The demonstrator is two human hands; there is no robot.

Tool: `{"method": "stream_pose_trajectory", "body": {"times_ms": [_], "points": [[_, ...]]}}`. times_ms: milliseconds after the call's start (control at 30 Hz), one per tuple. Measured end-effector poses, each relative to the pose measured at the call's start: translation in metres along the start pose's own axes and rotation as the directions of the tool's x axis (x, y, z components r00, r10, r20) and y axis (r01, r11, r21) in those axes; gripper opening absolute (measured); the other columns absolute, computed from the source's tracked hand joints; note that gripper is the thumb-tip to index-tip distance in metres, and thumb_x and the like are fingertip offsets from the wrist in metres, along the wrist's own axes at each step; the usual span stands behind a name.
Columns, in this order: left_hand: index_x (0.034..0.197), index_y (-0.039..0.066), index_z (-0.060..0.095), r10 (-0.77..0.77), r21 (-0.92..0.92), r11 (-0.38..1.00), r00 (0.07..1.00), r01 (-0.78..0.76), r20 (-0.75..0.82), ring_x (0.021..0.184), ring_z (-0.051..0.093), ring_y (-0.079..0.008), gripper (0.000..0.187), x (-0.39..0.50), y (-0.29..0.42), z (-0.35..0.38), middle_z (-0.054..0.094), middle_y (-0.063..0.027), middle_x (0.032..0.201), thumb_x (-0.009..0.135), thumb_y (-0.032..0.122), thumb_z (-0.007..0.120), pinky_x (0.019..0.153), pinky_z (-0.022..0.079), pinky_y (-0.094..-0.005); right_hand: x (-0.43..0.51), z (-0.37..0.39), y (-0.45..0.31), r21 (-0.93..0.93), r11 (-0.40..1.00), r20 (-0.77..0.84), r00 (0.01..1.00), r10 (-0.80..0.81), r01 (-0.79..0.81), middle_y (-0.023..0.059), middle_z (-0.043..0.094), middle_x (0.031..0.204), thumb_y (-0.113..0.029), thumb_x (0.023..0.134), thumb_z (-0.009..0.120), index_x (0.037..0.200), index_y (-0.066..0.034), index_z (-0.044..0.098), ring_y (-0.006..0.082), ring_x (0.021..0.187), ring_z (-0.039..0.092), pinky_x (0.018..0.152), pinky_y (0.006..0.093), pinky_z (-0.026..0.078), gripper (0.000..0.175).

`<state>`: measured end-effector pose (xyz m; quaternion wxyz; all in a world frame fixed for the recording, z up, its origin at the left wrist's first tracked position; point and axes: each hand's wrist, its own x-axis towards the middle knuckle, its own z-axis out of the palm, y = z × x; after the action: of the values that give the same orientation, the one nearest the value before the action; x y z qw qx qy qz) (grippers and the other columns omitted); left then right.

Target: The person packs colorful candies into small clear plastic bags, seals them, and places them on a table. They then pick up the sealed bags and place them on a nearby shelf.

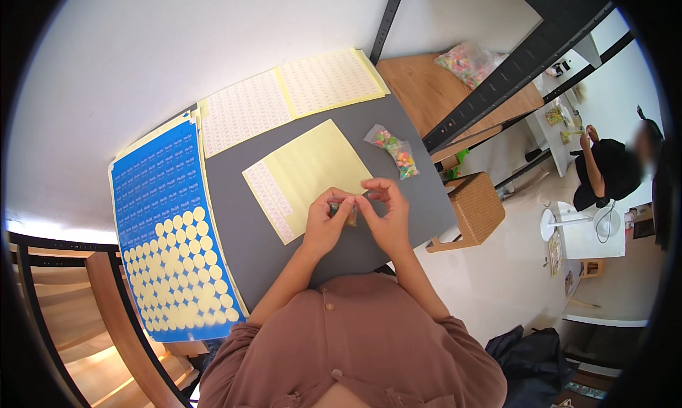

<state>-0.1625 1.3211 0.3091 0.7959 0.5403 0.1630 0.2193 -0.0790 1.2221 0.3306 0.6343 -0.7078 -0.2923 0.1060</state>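
A small clear plastic bag with colourful pieces inside hangs between my hands, close to my body. My left hand pinches its upper edge between thumb and fingers. The thumb of my right hand meets the bag's other upper corner, its fingers curled above. Part of the bag is hidden behind my left thumb. Under and beyond my hands lies a yellowish backing sheet, with small white printed labels left along its left side. Two filled small bags rest to the right of the sheet.
The grey tabletop carries a blue sheet of round stickers at left and label sheets along the back. Black metal posts and a woven stool stand at right. Beyond, a person works at another table.
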Motion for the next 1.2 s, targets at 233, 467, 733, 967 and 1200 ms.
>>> {"method": "stream_pose_trajectory", "body": {"times_ms": [233, 467, 733, 967, 1200], "points": [[0.092, 0.001, 0.053, 0.091, 0.114, 0.989, 0.995, -0.094, 0.035, 0.068, 0.052, -0.0068, 0.012, -0.001, -0.002, 0.005, 0.057, -0.0043, 0.081, 0.093, 0.012, 0.048, 0.06, 0.043, -0.0209, -0.01, -0.005, -0.001, -0.045, 0.997, -0.025, 0.997, -0.07, 0.069, 0.0072, 0.066, 0.081, -0.002, 0.079, 0.066, 0.116, 0.0017, 0.049, 0.0125, 0.083, 0.06, 0.083, 0.0271, 0.044, 0.041], [0.095, 0.002, 0.048, 0.071, 0.066, 0.995, 0.996, -0.075, 0.06, 0.072, 0.052, -0.0082, 0.013, -0.003, -0.004, 0.003, 0.054, -0.0053, 0.086, 0.095, 0.015, 0.044, 0.062, 0.044, -0.0229, -0.011, -0.006, -0.002, 0.039, 0.998, 0.004, 0.999, -0.047, 0.047, 0.0071, 0.065, 0.08, 0.001, 0.079, 0.064, 0.126, 0.0041, 0.043, 0.01, 0.079, 0.059, 0.077, 0.0248, 0.045, 0.052], [0.091, 0.001, 0.047, 0.109, 0.202, 0.971, 0.99, -0.125, 0.089, 0.066, 0.052, -0.0091, 0.008, -0.002, 0.001, 0.002, 0.054, -0.0059, 0.077, 0.092, 0.009, 0.048, 0.06, 0.044, -0.0232, -0.009, -0.004, -0.001, 0.058, 0.998, 0.021, 1.0, -0.014, 0.013, 0.0061, 0.066, 0.072, -0.002, 0.077, 0.067, 0.121, 0.0022, 0.05, 0.0111, 0.075, 0.061, 0.082, 0.0294, 0.045, 0.047], [0.089, 0.002, 0.048, 0.056, 0.273, 0.961, 0.998, -0.043, -0.041, 0.065, 0.053, -0.008, 0.01, 0.006, -0.002, -0.008, 0.056, -0.0052, 0.079, 0.092, 0.011, 0.05, 0.055, 0.043, -0.0222, 0.006, -0.008, 0.01, -0.056, 0.996, 0.063, 0.996, -0.067, 0.071, 0.0073, 0.066, 0.076, -0.004, 0.078, 0.066, 0.115, -0.0003, 0.055, 0.0163, 0.076, 0.063, 0.081, 0.0323, 0.047, 0.039], [0.088, 0.007, 0.051, 0.084, 0.263, 0.965, 0.932, 0.012, -0.351, 0.058, 0.052, -0.0046, 0.011, 0.031, 0.035, -0.05, 0.058, -0.0023, 0.077, 0.089, 0.016, 0.057, 0.042, 0.037, -0.0186, 0.046, -0.071, 0.038, -0.434, 0.864, -0.106, 0.939, -0.328, 0.253, 0.0095, 0.058, 0.097, -0.005, 0.081, 0.062, 0.107, -0.0023, 0.057, 0.0176, 0.089, 0.057, 0.078, 0.0286, 0.046, 0.026]]}}
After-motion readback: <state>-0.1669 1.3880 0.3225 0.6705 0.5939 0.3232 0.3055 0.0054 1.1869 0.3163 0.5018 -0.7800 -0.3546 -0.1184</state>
